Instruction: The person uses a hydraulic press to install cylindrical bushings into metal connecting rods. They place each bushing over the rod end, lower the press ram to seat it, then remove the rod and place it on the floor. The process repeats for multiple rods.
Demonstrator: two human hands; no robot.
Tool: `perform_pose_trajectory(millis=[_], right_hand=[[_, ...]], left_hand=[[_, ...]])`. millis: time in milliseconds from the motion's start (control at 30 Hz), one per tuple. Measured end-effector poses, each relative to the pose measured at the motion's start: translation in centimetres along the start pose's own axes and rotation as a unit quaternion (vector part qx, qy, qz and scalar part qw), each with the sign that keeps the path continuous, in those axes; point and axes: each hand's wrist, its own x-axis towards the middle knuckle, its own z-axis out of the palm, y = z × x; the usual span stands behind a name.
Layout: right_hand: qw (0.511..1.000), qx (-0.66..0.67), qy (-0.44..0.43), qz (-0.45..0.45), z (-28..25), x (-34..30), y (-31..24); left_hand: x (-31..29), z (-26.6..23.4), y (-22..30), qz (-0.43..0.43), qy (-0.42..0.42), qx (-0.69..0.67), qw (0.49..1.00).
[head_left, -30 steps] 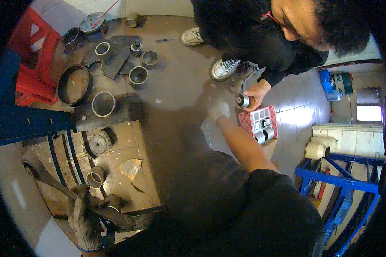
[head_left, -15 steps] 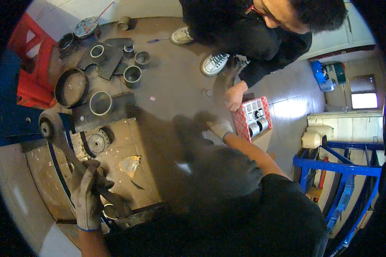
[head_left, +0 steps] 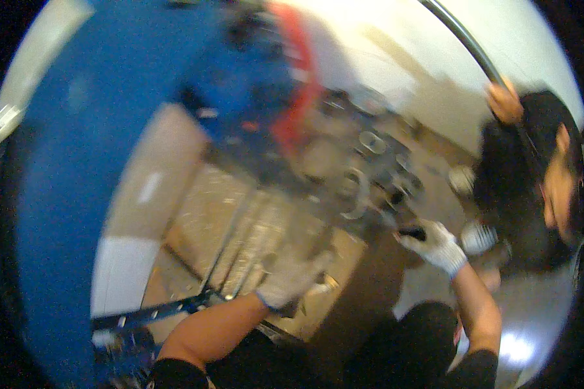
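Observation:
My left hand (head_left: 293, 279), in a pale work glove, is over the tan board at centre-left. It is closed on a dark metal arm (head_left: 300, 230), whose blurred shape runs up from the fingers; its far end cannot be made out. To the right, my right hand (head_left: 438, 246), also gloved, is raised above the floor. Its fingers are curled round a small black object (head_left: 412, 232) whose kind is not clear. Beyond the hands, blurred, lie a pale ring (head_left: 357, 194) and a round dark pan (head_left: 318, 159).
A crouching person (head_left: 529, 188) at right grips a long dark pole (head_left: 464, 35) reaching to the top edge. A red stool (head_left: 298, 78) and a large blue surface (head_left: 65, 188) stand left. The tan board (head_left: 207, 207) has metal rails over it. Several rings and cups lie behind.
My view has swung left. My right hand has come away from the box beside the other person and now holds a small black object. That person now has a long pole in hand.

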Motion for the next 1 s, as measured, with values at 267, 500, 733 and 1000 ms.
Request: perform_pose_trajectory(millis=[267, 500, 733, 1000], right_hand=[[0.755, 0.293, 0.162, -0.563, -12.2, -4.1, -32.3], [0.702, 0.227, 0.045, -0.674, -14.7, -5.1, -51.3], [0.618, 0.321, 0.132, -0.705, -9.5, -2.5, -51.7], [0.585, 0.446, 0.022, -0.677, -10.8, -2.5, -51.0]], left_hand=[[-5.4, -2.9, 9.4, 0.122, 0.277, -0.057, 0.952], [-17.3, -2.4, 16.6, 0.055, 0.434, -0.227, 0.87], [-23.9, -2.9, 22.5, 0.042, 0.491, -0.345, 0.798], [-25.8, -3.1, 21.6, -0.028, 0.425, -0.416, 0.803]])
